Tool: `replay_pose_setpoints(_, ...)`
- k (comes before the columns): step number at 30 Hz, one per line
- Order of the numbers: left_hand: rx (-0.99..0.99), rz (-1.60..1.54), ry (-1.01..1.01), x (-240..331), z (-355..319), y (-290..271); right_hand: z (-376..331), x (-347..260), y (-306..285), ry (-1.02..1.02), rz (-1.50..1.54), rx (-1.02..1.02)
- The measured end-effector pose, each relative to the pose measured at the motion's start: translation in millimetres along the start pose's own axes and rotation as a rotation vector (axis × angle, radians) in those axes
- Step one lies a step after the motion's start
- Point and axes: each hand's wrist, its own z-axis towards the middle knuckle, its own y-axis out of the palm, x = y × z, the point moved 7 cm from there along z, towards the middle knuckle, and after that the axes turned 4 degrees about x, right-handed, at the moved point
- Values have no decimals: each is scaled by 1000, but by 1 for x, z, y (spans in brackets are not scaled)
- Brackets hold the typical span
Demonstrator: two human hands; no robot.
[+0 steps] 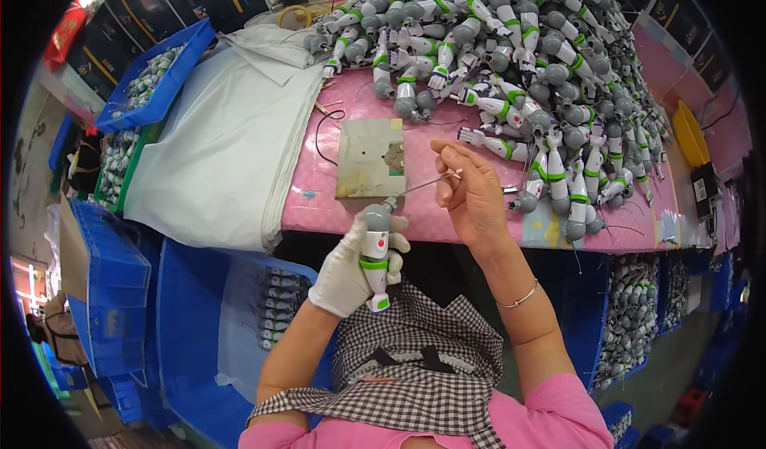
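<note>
My left hand [338,276], in a white glove, is wrapped round a toy arm [375,243] in white, grey and bright green with a red dot. Its grey ball end points away from me, toward the table. From that end a thin grey cord [419,185] runs up to the right, pulled straight. My bare right hand [479,201] pinches the far end of this cord, where a small white bit shows at the fingers. Just beyond my hands, a flat metal box [363,158] with a dark worn opening lies on the pink tabletop [307,197].
A big heap of similar toy arms [550,82] covers the table's back and right. White cloth [223,138] drapes over the left side. Blue bins [187,313] stand below the edge, one holding rows of toy arms [279,309]. A blue tray [179,46] of parts sits far left.
</note>
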Motion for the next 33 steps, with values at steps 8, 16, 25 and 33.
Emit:
replay_pose_setpoints(8,103,182,42,-10,-13,-2,-4,15,-2,95,-98,190)
replay_pose_setpoints(16,150,142,-128,-36,-13,-4,-5,19,-7,179,-114,164)
replay_pose_setpoints(25,465,692,308,16,-4,2,30,2,2,-184,-1135,55)
replay_pose_setpoints(33,318,494,282,47,15,-4,51,-6,25,-199,-1536,-155)
